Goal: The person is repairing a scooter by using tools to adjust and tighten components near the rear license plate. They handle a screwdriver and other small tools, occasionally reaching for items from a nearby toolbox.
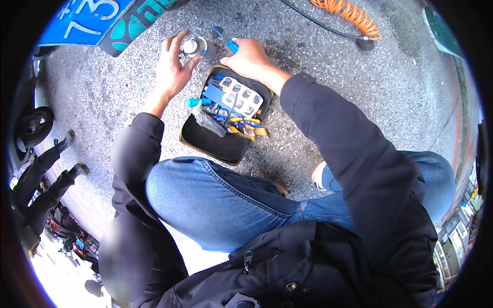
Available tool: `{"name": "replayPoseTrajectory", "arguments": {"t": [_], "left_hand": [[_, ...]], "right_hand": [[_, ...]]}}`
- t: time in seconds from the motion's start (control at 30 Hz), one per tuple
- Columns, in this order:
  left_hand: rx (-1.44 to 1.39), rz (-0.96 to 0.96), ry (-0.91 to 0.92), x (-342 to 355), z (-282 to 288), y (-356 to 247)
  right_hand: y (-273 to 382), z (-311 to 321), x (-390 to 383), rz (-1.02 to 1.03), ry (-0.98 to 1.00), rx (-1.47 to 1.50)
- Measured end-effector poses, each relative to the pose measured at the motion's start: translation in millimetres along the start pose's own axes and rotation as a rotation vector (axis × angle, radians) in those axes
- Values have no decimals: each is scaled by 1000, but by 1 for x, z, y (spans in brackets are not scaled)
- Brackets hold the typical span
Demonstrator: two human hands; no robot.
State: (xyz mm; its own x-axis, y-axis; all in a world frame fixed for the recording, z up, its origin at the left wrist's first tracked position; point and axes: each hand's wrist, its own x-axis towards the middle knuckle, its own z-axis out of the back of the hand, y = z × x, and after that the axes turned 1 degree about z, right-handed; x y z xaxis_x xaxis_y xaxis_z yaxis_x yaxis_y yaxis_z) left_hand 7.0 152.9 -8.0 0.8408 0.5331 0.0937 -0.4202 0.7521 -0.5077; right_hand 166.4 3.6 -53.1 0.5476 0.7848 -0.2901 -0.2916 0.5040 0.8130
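Left hand [173, 69] up by bottle [192, 47], thumb and fingers arched about it; whether they press on it, we cannot tell. Bottle sits on ground [128, 77], pale cap toward us. Right hand [248, 57] now, just right of bottle: we see fingers closed on blue handle [232, 47]. Nearer us, case [208, 141] lies open, white card [242, 97], clear bag [208, 122], yellow-handled tool [244, 128] heaped inside. Orange hose [343, 14] coils beyond, to right.

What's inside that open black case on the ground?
The black case holds a white sheet with dark patches, a cloudy plastic bag, a bright blue handle and yellow tool handles. Anything beneath them is covered.
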Motion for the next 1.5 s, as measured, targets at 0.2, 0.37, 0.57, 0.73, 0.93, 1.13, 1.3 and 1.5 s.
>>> {"name": "replayPoseTrajectory", "arguments": {"t": [0.2, 0.37, 0.57, 0.73, 0.93, 1.13, 1.3, 1.5], "left_hand": [[148, -57, 184, 16, 12, 8], [200, 62, 165, 12, 5, 1], [280, 164, 55, 20, 2, -25], [254, 86, -52, 23, 12, -26], [70, 259, -51, 1, 39, -37], [39, 267, -60, -2, 42, -45], [34, 245, -87, -7, 48, -46], [-18, 205, -106, -9, 52, -47]], "right_hand": [[33, -44, 19, 209, -64, 84], [40, -53, 17, 102, -112, 179], [33, -54, 18, 110, -161, 267], [28, -46, 12, 153, -190, 145], [23, -1, -10, 10, -61, 34], [38, 17, -36, 71, -69, 7], [56, 4, -59, 157, -224, -74], [63, 14, -51, 294, -229, -158]]}}
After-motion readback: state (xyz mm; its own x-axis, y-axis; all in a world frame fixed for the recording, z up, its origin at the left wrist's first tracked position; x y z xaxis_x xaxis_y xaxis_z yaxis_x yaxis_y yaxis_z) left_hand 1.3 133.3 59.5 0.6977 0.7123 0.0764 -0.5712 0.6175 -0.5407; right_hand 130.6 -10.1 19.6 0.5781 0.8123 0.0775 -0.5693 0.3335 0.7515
